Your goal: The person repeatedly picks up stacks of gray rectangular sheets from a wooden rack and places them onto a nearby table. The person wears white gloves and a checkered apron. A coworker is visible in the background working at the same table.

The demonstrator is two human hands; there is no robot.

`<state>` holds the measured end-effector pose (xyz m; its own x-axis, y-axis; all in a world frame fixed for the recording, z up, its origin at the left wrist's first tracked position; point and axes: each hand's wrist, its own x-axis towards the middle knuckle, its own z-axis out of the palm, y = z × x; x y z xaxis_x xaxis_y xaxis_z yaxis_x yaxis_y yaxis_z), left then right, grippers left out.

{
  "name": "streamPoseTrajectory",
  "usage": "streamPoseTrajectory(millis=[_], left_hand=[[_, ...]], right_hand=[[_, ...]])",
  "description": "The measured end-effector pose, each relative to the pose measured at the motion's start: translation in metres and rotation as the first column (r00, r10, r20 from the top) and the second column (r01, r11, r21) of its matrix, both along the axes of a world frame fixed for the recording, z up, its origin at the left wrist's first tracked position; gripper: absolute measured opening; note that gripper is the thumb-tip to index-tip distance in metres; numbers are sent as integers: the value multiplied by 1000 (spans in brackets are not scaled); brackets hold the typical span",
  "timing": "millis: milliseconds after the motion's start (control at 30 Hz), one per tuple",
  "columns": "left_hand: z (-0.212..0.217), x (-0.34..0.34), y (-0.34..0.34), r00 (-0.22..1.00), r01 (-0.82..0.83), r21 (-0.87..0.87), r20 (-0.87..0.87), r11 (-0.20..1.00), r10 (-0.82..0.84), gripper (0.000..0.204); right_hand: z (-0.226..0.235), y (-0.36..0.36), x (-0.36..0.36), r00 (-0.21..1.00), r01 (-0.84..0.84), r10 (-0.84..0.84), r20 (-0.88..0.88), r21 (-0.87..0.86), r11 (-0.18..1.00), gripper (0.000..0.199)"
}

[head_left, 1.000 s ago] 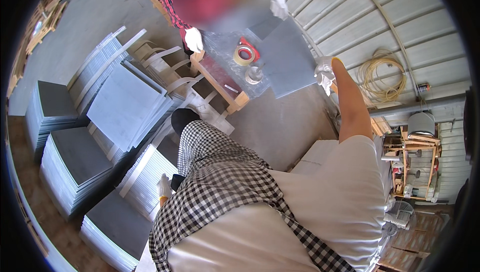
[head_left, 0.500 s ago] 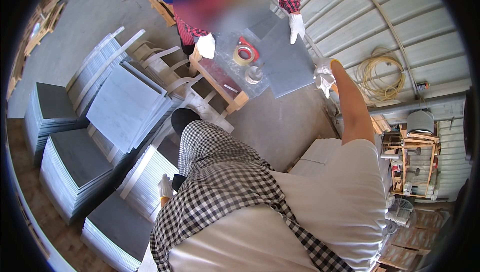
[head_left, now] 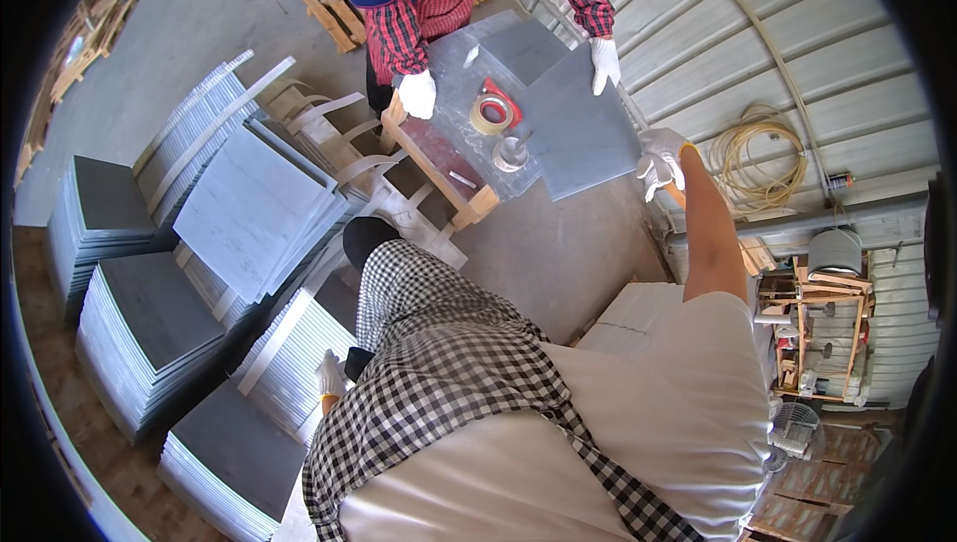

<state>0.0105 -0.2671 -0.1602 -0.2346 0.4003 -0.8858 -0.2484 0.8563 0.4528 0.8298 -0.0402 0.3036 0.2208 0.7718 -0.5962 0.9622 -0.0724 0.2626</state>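
Observation:
My right hand (head_left: 661,159), in a white glove, is at the right edge of a thin grey slab (head_left: 580,128). Its fingers point downward, loosely bent and apart, and I cannot make out a grip on the slab. The slab lies flat on a worktable (head_left: 449,48), overlapping a darker slab (head_left: 525,49). My left hand (head_left: 330,376), also gloved, hangs low beside a strapped stack of slabs (head_left: 294,351), its fingers loosely extended. Across the table a co-worker rests one gloved hand (head_left: 605,65) on the slab's far edge and another (head_left: 418,94) at the table's left side.
A roll of tape (head_left: 490,114) on a red dispenser and a small white pot (head_left: 510,153) sit on the table. Stacks of grey slabs (head_left: 254,208) stand at the left. Coiled hose (head_left: 758,158) hangs by the ribbed wall at right. White boxes (head_left: 638,315) are below my right arm.
The co-worker's head has tilted away from the table, and their hands have shifted slightly right in view. My right hand has moved slightly right and down; my left hand stays low by the stack.

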Motion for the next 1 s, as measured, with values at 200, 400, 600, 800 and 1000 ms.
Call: streamPoseTrajectory(millis=[200,400,600,800,1000], left_hand=[[-19,-9,-2,998,12,-71,70,997,-7,70],[5,-4,4,998,-41,12,42,999,41,73],[136,29,41,976,144,-132,-143,981,-163,70],[0,-21,-2,997,-69,-15,39,997,70,64],[1,-12,-11,996,-69,-38,45,997,71,61]], right_hand=[[-20,-58,-1,991,121,-127,36,146,982,48],[-66,-93,-24,862,485,-501,-76,410,772,54],[-71,-99,-81,601,761,-742,-298,495,418,75],[-54,-79,-117,488,844,-729,-480,472,254,78],[-89,-115,-116,427,903,-736,-525,213,372,62]])
